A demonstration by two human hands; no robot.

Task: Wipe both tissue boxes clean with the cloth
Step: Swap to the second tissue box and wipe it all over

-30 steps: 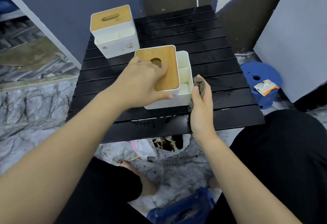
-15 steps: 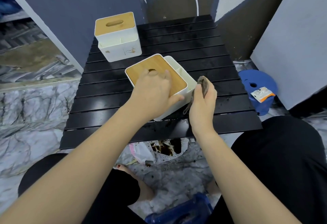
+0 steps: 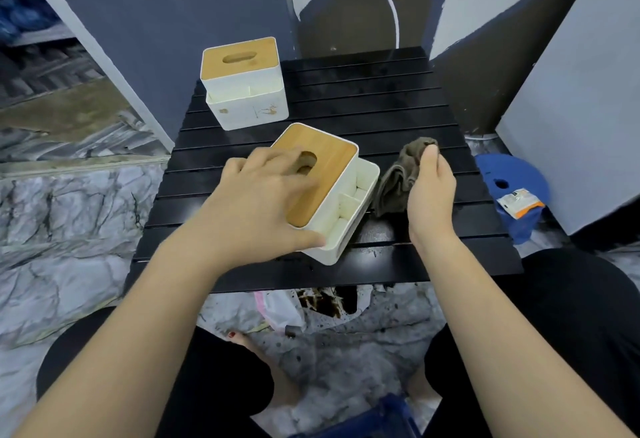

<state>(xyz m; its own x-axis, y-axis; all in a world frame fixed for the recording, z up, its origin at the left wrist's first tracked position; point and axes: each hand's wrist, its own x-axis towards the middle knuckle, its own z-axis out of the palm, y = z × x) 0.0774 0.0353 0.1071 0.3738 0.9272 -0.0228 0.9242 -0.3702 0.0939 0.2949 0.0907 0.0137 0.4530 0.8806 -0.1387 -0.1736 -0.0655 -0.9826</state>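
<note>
Two white tissue boxes with wooden lids stand on a black slatted table (image 3: 398,98). The near tissue box (image 3: 332,174) sits turned at an angle in the middle of the table. My left hand (image 3: 263,202) lies over its lid, fingers spread near the oval slot and thumb against the near white side. A brown-grey cloth (image 3: 398,181) hangs just right of this box, its top pinched by my right hand (image 3: 431,192). The far tissue box (image 3: 244,83) stands untouched at the table's back left, with brownish marks on its front.
A blue plastic stool (image 3: 512,178) with a small packet on it stands right of the table. Grey wall panels lean behind and to the right. Marbled floor with litter and a dark stain lies under the table's near edge. My knees in black flank the table.
The near box has been turned further to an angle under my left hand. My right hand has lifted the cloth away from the box's side and moved it to the right.
</note>
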